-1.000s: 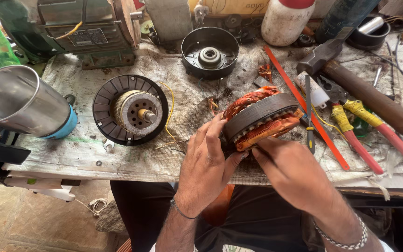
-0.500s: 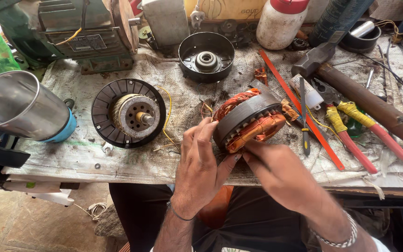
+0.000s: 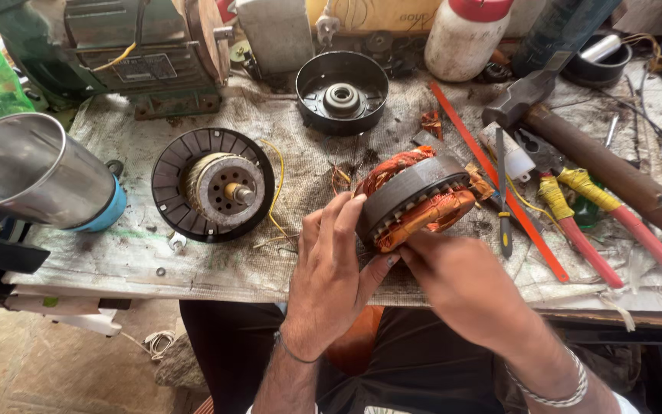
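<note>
— Both hands are on the stator (image 3: 415,201), see? It sits tilted just above the bench edge, a little right of the middle of the bench (image 3: 116,264).

— Who's gripping it?

— The left hand (image 3: 335,268) has its fingers curled against the dark steel ring at about nine o'clock of the stator, thumb tucked under. The right hand (image 3: 461,280) comes up from five o'clock, closed round the lower orange windings; I can't see its fingertips from here.

— So neither hand is open?

— No, both are part-closed on it, holding it off the cloth.

— What's around it?

— At ten o'clock from the stator lies the rotor (image 3: 213,185) in its black finned housing, flat on the bench. At twelve o'clock, a black end cap (image 3: 342,92) with a bearing in the centre. Out at three o'clock are pliers (image 3: 576,203) with red and yellow grips, and a hammer (image 3: 599,165) beyond them. A thin red strip (image 3: 499,188) runs diagonally just beside the stator, with a screwdriver (image 3: 503,195) crossing it.

— And the far left?

— A shiny steel cup (image 3: 32,172) on its side, at nine o'clock, well apart.
</note>
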